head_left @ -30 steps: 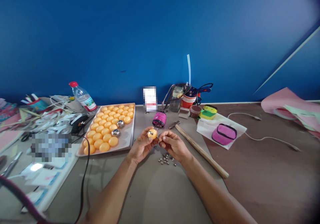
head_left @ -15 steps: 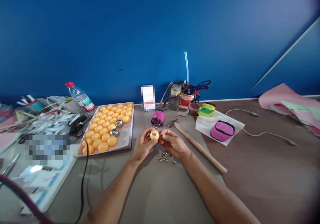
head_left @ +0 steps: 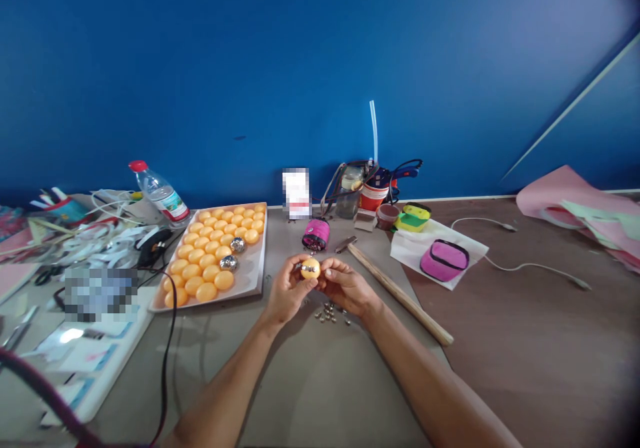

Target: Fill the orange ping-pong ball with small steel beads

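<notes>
My left hand (head_left: 289, 291) is closed on an orange ball (head_left: 313, 272), like a ping-pong ball, with a few silvery pieces in a row on its face. Close against its right side, my right hand (head_left: 350, 289) has thumb and fingers pinched together; whatever is between them is too small to make out. Several small shiny metal pieces (head_left: 327, 313) lie on the table just below my hands. Beyond my fingers, a pink pouch (head_left: 317, 232) rests on its side with its dark opening toward me.
A white tray (head_left: 254, 276) of orange balls, two covered in silver, stands left. Right of my hands lies a wooden-handled hammer (head_left: 400, 293). Behind are a bottle (head_left: 167, 198), a glass jar (head_left: 349, 201) and a red cup (head_left: 373, 197). A black cable (head_left: 167, 348) runs down the left.
The ball has turned slightly in my left hand, and its silvery pieces look a little different. My right hand stays beside it. The view has shifted very slightly.
</notes>
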`<state>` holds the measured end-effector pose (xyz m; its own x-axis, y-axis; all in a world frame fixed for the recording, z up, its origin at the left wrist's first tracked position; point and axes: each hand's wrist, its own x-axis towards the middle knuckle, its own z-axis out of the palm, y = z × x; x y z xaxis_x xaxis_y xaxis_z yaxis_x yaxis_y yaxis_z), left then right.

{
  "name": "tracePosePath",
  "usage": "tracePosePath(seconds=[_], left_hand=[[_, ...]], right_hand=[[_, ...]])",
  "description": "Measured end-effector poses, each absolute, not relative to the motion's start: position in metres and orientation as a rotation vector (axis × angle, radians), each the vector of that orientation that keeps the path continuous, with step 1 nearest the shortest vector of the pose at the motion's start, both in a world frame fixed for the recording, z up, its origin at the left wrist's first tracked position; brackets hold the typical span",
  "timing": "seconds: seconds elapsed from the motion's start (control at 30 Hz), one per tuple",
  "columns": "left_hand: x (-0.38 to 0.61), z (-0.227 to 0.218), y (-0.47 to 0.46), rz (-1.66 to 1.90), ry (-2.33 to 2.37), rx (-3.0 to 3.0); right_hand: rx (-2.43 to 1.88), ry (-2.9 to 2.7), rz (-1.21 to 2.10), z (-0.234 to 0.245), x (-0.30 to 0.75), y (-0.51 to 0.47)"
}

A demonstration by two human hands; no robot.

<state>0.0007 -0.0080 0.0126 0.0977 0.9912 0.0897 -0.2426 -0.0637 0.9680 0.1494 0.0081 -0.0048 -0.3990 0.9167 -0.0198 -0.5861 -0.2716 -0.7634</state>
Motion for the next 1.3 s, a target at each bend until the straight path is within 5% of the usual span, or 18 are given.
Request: tracePosePath(seconds=[1.3], left_hand=[[-0.009,-0.004,-0.002,1.311,1.082,1.787]], right_hand=[[-0.683,-0.885,1.837,-0.001,0.152,0.009]])
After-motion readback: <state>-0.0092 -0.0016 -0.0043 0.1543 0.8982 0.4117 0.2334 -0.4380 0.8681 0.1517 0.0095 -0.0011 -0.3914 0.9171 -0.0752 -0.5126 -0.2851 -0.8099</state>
